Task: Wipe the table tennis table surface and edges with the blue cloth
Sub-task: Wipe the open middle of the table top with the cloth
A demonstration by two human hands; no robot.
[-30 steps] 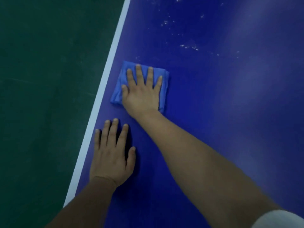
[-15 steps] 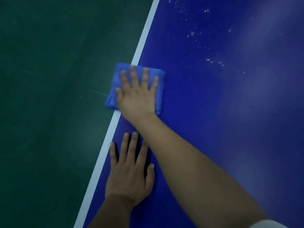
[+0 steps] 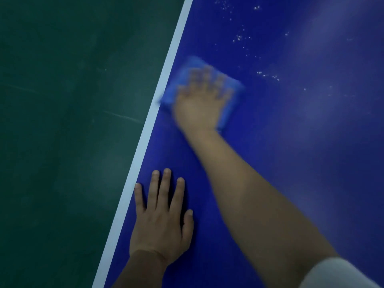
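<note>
We see the right hand point(image 3: 200, 104), blurred, fingers spread flat on the blue cloth point(image 3: 233, 90), grip open and pressing, cloth on the blue tabletop point(image 3: 291, 163) with its corner at the white edge line point(image 3: 145, 138), left hand point(image 3: 160, 223) flat nearer us, grip open, holding nothing, white specks point(image 3: 268, 75) beyond

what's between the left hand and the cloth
In the head view, only bare blue table lies between the left hand and the cloth; the right forearm passes just beside it.

Two hands point(image 3: 160, 223) point(image 3: 199, 107), one blue cloth point(image 3: 232, 90), one table point(image 3: 291, 146)
</note>
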